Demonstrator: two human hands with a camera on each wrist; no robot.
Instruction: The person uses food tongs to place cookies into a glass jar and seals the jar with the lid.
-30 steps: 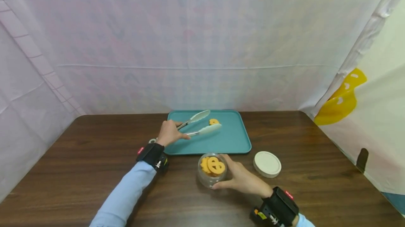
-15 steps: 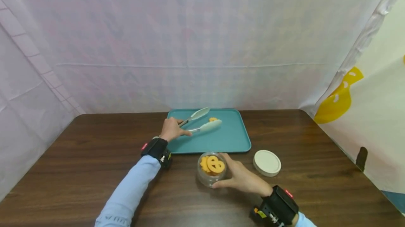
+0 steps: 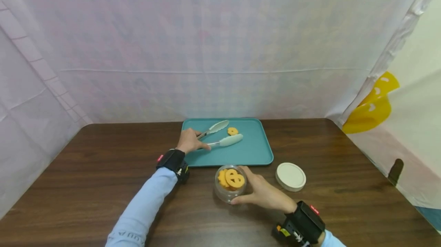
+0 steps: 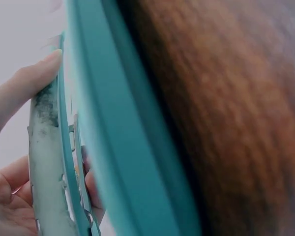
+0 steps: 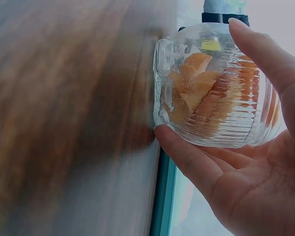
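We note the left hand (image 3: 188, 141) gripping the handle end of a pair of tongs (image 3: 216, 135) over the left part of the teal tray (image 3: 253, 155), fingers curled round both arms. The tongs' two pale tips stand spread apart; a single orange cookie (image 3: 232, 131) lies on the tray between them, near the far tip's end, and we cannot tell whether either tip touches it. The right hand (image 3: 262, 192) cups a ribbed glass jar (image 3: 231, 184) standing on the brown table (image 3: 86, 170) just near of the tray's near edge, thumb and fingers wrapped round its wall. The jar holds several orange cookies (image 3: 232, 179). A cream lid (image 3: 291, 177) lies flat on the table just right of the jar.
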